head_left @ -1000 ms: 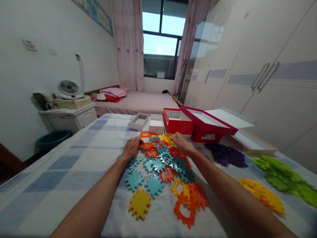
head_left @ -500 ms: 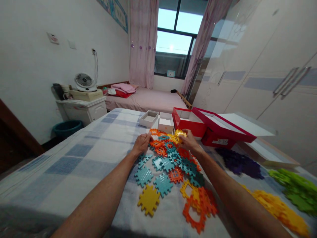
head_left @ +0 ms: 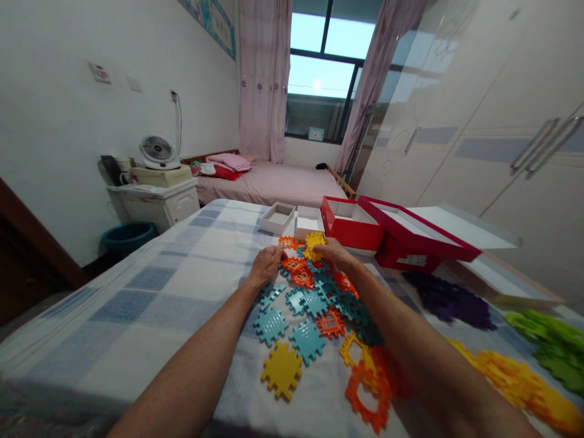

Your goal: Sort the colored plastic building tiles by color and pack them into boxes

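Note:
My right hand (head_left: 336, 253) is closed on yellow interlocking plastic tiles (head_left: 314, 246) at the far end of a mixed pile. My left hand (head_left: 267, 265) rests at the pile's left edge, fingers bent together beside an orange tile (head_left: 288, 242); what they grip, if anything, is hidden. Between my forearms lie several notched teal tiles (head_left: 307, 339) and orange tiles (head_left: 331, 322), some overlapping. Closest to me are a solid yellow tile (head_left: 281, 370) and an orange frame-shaped tile (head_left: 367, 398). My right forearm covers part of the pile.
Beyond the pile stand two small white boxes (head_left: 277, 219), a red box (head_left: 351, 228) and a tilted crimson box (head_left: 420, 234). To the right are heaps of purple pieces (head_left: 449, 299), green pieces (head_left: 547, 347) and yellow-orange pieces (head_left: 515, 377). A checked cloth (head_left: 150, 277) covers the surface.
My right hand has moved left with the yellow tiles, toward my left hand. My left hand stays at the pile's edge. The view has shifted slightly.

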The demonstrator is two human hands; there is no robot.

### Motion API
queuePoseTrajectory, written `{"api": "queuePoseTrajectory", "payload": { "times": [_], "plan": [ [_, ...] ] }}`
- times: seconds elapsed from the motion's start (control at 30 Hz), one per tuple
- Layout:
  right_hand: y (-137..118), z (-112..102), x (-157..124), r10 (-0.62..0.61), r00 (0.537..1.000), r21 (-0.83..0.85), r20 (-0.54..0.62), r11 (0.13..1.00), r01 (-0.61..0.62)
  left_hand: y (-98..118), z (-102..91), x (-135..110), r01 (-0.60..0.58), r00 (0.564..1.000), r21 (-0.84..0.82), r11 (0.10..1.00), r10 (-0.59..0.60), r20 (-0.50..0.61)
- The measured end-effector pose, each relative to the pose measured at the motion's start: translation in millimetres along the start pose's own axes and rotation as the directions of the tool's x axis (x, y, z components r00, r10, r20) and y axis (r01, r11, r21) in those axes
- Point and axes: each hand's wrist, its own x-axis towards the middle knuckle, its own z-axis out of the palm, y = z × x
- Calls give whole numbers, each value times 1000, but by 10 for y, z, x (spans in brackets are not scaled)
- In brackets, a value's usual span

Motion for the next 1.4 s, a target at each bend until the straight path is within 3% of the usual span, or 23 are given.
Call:
{"api": "queuePoseTrajectory", "payload": {
  "times": [0.23,0.4,0.67,0.83,1.03,1.13,1.23,1.4],
  "plan": [
    [-39,68,-14,5,999,68,51,998,-8,-17,8,10,0,1000,5,1000,0,7],
    [-185,-7,-177,-96,990,244,103,967,69,-19,5,13,-11,1000,5,1000,11,13],
    [-246,-290,-410,-197,980,387,-17,903,188,-25,-2,8,-24,1000,7,1000,24,10],
    [-202,-438,-573,-336,933,325,-129,875,360,-64,15,18,-44,999,3,999,44,3],
    [-155,-576,-739,-224,958,403,-178,872,278,12,15,-10,-71,996,-8,997,70,-62],
    [-153,-542,-810,-181,971,473,-158,849,235,150,40,-48,-219,970,-47,975,212,-122],
    [-172,-420,-859,-186,973,487,-137,843,230,304,76,-107,-350,936,-140,926,339,-98],
    [-179,-238,-859,-204,972,463,-114,855,234,426,74,-186,-218,968,-302,928,245,56]
  ]
}}
